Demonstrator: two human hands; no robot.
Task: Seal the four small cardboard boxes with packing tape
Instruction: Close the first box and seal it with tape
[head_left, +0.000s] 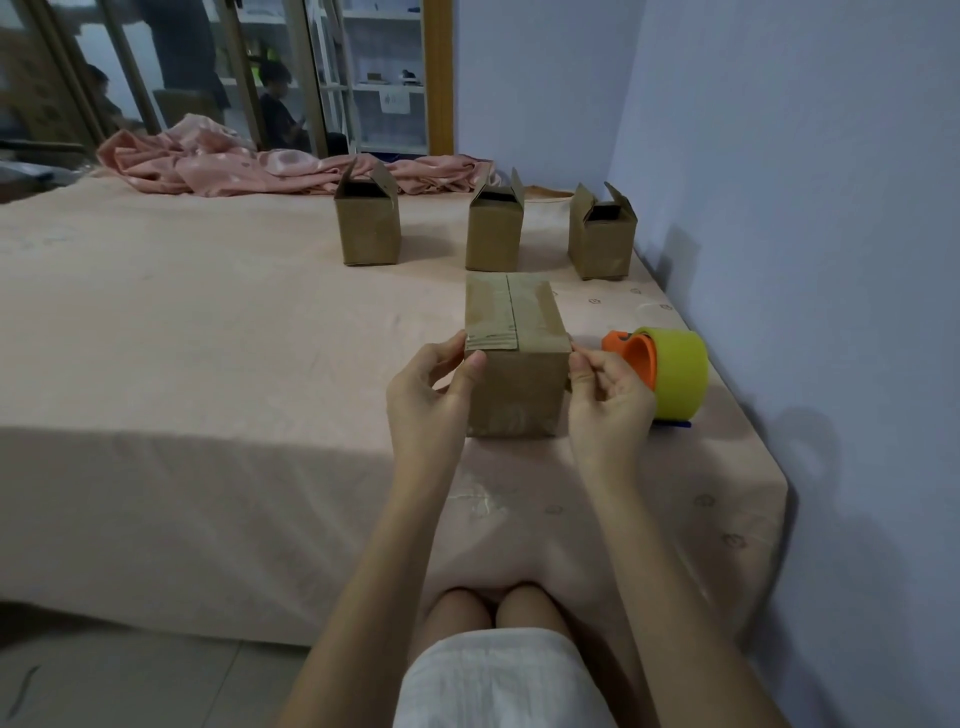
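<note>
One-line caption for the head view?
Both hands, left hand and right hand, press tape onto the closed brown cardboard box; three stand open.

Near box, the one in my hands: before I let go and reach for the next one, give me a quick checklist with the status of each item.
1. Flaps on near box closed flat: ok.
2. Tape strip along the top seam: ok.
3. Tape ends pressed down the sides: cannot tell; left hand and right hand cover the top edge corners.
4. Tape dispenser within reach, beside right hand: ok.
5. Three far boxes sealed: not ok, flaps up.
6. Path to them across bed free: ok.
</note>
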